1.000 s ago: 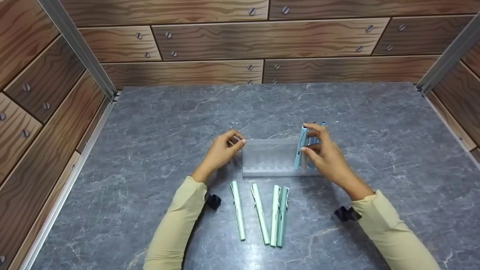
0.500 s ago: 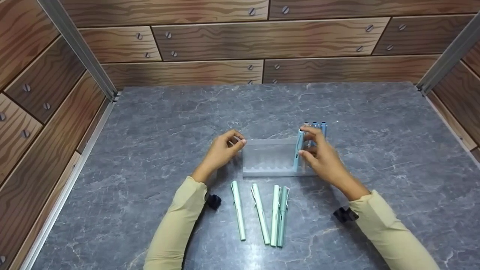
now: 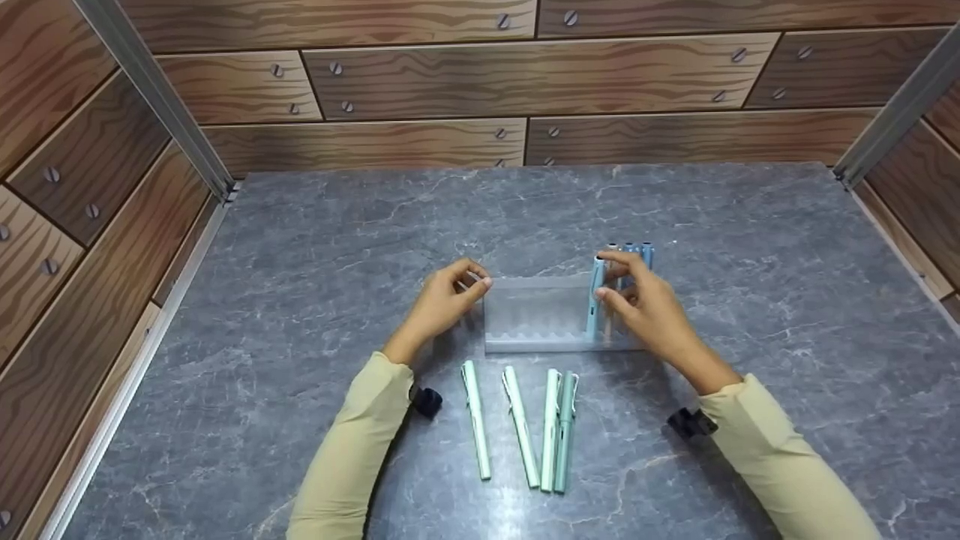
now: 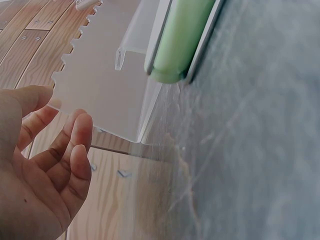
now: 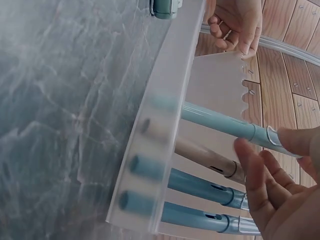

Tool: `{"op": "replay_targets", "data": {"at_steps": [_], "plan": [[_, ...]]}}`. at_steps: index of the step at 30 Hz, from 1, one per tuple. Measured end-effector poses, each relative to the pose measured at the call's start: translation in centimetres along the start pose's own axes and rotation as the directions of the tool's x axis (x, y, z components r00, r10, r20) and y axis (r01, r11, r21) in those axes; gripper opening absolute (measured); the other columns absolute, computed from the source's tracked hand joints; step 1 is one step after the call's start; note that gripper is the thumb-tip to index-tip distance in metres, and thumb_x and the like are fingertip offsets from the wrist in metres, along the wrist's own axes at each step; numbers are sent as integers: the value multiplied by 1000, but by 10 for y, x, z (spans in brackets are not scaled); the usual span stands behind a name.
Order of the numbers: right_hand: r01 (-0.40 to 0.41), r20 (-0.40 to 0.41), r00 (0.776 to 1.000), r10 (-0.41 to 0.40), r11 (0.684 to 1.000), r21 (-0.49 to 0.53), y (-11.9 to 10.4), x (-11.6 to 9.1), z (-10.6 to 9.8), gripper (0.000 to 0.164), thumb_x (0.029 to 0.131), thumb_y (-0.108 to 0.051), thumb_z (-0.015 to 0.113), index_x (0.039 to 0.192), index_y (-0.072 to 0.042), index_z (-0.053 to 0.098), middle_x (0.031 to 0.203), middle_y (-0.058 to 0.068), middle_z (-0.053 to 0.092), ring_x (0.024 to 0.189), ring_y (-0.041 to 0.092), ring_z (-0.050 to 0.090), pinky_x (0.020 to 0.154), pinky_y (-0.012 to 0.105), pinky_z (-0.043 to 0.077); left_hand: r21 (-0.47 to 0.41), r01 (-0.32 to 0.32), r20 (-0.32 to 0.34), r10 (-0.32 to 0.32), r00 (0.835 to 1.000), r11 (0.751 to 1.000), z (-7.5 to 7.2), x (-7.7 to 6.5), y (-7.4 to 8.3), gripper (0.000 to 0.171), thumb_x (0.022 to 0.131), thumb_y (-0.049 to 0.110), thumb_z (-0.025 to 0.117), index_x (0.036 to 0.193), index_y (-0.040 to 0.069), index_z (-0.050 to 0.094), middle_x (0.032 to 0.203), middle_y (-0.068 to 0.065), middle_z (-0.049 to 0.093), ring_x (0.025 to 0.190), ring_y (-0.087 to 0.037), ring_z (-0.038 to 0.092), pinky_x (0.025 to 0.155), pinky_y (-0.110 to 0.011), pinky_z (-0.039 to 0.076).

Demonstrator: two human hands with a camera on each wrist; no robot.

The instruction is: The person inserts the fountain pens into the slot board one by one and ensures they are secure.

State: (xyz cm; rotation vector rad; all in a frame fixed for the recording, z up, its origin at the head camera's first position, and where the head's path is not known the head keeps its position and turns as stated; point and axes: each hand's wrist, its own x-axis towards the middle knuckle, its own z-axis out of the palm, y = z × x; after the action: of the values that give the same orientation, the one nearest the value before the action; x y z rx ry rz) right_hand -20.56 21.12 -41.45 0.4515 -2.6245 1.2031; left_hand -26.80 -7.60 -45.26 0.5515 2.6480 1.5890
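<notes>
My left hand [image 3: 448, 304] pinches the upper left corner of a frosted clear pen stand [image 3: 536, 309], thumb and finger on its notched edge in the left wrist view. By its capped upper end, my right hand [image 3: 651, 306] holds a light blue pen [image 3: 594, 304] between thumb and fingers. The pen's lower end sits behind the stand's front lip, its shaft leaning slightly. Beside it, in the right wrist view, a beige pen [image 5: 202, 154] and two blue pens [image 5: 200, 186] stand in the rack. My right hand partly hides these in the head view.
In front of the stand lie a mint pen [image 3: 476, 420], a second mint pen [image 3: 521, 427], a third mint pen [image 3: 549, 442] and a darker green pen [image 3: 565, 442] against it. Wood-patterned panels [image 3: 450, 82] enclose the grey marbled table [image 3: 337, 240].
My right hand has moved the light blue pen slightly left and stood it more upright against the stand, uncovering the neighbouring pens' tops. The left hand has stayed at the corner.
</notes>
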Motion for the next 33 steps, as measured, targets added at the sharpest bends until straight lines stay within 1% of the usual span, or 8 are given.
{"op": "replay_targets", "data": {"at_steps": [3,6,9,14,21,27,33], "plan": [[19,-40,999,-21,998,-67,0,2,-1,49,90,-4,65,136,-10,49,96,13,59,68,15,59,54,21,47,6,-6,-3,6,1000,1000,0,0,0,17,93,23,64,100,8,66,79,-8,66,62,-8,53,57,-21,44],[30,-77,996,-40,992,-121,1,5,0,49,88,-4,68,134,-10,53,90,10,58,66,10,52,55,21,43,14,-5,-3,5,1000,1000,-1,-1,0,17,93,24,64,101,8,66,80,-8,66,63,-9,54,57,-21,44],[42,-106,993,-61,983,-178,1,7,0,48,87,-6,69,132,-11,55,86,8,57,65,10,48,57,23,40,20,6,2,-6,1000,1000,-1,-1,0,18,93,24,64,102,9,66,81,-8,66,62,-9,54,57,-21,44],[61,-135,986,-98,964,-258,1,9,2,47,86,-10,72,131,-14,57,83,7,58,64,13,47,56,27,38,23,24,12,-24,1000,999,-1,-1,0,18,94,26,63,103,10,66,84,-9,67,61,-8,54,55,-21,44],[47,-155,983,-96,955,-291,-1,12,3,47,86,-12,73,130,-15,59,81,7,59,63,15,49,55,28,37,15,11,3,-11,1000,1000,-1,-1,2,18,94,25,64,102,9,66,84,-8,67,62,-8,53,56,-21,43],[27,-164,983,-81,951,-309,-1,11,3,49,85,-10,73,131,-13,58,81,7,60,63,15,51,53,29,37,10,17,4,-18,1000,1000,-1,-2,3,18,93,25,64,102,9,66,84,-8,67,65,-10,54,58,-21,44],[46,-133,987,-89,954,-297,-4,4,1,50,86,-11,72,132,-8,54,82,7,61,62,14,51,53,26,38,14,20,3,-20,1000,1000,-1,-1,3,18,93,25,64,102,9,66,84,-8,67,65,-9,54,57,-21,43]]}}
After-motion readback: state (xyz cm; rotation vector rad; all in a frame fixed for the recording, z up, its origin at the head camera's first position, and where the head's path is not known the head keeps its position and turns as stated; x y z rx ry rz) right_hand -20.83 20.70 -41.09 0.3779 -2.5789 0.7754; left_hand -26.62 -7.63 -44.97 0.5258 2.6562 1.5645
